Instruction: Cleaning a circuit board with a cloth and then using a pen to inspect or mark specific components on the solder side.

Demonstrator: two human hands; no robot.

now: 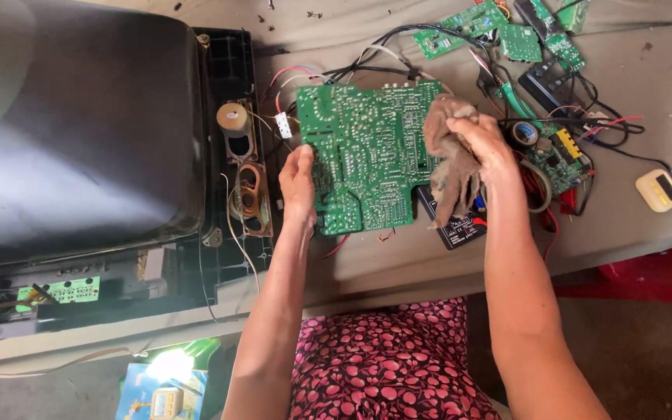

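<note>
A large green circuit board [363, 152] lies solder side up on the grey workbench [398, 264], with several wires running from its far edge. My left hand [299, 183] grips the board's left edge. My right hand [482, 140] is closed on a brownish rag [449, 152] that rests against the board's right edge and hangs down over it.
An opened old television with a dark picture tube [79, 132] and two speakers [243, 167] fills the left. Smaller green boards [499, 31], black cables, a tape roll [524, 134], a cream-coloured meter [659, 190] and a black module [456, 227] crowd the right side.
</note>
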